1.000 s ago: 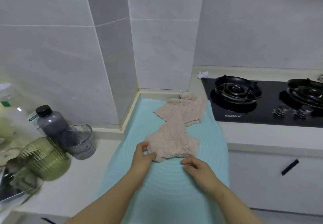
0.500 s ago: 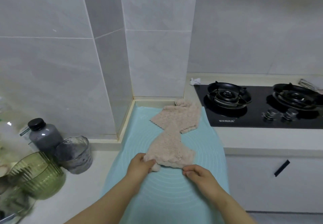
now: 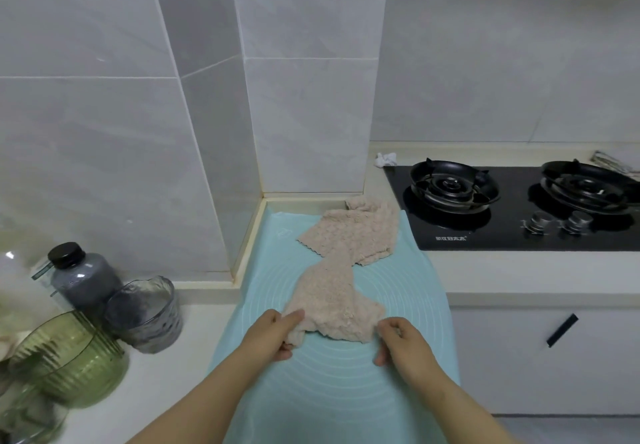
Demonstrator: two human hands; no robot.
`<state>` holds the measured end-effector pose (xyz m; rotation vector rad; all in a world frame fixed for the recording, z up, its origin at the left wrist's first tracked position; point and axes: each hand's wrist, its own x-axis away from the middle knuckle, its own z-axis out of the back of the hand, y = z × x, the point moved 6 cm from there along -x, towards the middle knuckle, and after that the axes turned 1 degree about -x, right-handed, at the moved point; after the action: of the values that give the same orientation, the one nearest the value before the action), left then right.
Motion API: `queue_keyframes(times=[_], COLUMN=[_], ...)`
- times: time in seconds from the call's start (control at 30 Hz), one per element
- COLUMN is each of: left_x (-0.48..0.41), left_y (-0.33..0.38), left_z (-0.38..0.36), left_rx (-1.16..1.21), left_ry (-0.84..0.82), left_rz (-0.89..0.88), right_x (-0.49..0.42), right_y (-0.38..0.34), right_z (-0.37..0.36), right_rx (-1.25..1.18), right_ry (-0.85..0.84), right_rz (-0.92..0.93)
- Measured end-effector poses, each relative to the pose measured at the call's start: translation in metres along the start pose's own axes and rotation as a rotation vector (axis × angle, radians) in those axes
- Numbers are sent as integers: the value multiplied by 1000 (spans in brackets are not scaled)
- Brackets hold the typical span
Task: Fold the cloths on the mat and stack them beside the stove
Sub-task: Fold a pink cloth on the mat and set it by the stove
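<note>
Forearms forward, left hand (image 3: 277, 334) and right hand (image 3: 403, 345) level, fingers (image 3: 293, 316) in a pinch on the cloth (image 3: 329, 301)

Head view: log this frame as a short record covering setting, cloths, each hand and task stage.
setting: kitchen counter, blue mat left of the stove
near cloth: beige, rumpled, on the mat's middle, far end meeting the far cloth
far cloth: beige, at the mat's far right corner, next to the stove
left hand: pinches the near cloth's near left corner
right hand: grips its near right corner
stage: near cloth not yet folded
clutter: green bowl, dark bottle, glass cup at left
</note>
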<state>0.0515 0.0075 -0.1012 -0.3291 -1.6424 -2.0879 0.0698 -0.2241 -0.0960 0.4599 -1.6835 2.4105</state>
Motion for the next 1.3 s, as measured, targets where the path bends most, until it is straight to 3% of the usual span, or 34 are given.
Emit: queue_keyframes(times=[0.1, 0.2, 0.4, 0.53, 0.73, 0.87, 0.97, 1.07, 1.17, 1.3], left_x=[-4, -1, -4, 1, 14, 19, 11, 15, 24, 28], left_y=[-5, -4, -6, 1, 57, 70, 43, 14, 16, 25], left_z=[-4, -5, -1, 1, 13, 12, -5, -28, -36, -35], left_rx=[-24, -34, -183, 6, 142, -243, -487, -534, -434, -436], left_ry=[-7, 81, 62, 62, 260, 341, 130, -122, -243, -350], left_rz=[42, -3, -49, -103, -475, -653, -554, -476, -445, -363], right_x=[-14, -24, -32, -31, -14, -9, -12, -1, -2, -13], right_y=[-10, -27, -53, -63, -103, -89, -48, -12, -12, -31], right_z=[0, -8, -44, -35, -5, 9, 2, -8, -11, -14], right_rx=[109, 258, 347, 159, -111, -6, 108, 61, -101, 16], right_ry=[83, 98, -111, -43, 5, 73, -76, -222, -175, -104], right_rz=[-78, -27, 92, 183, 421, 446, 284, 110, 24, 16])
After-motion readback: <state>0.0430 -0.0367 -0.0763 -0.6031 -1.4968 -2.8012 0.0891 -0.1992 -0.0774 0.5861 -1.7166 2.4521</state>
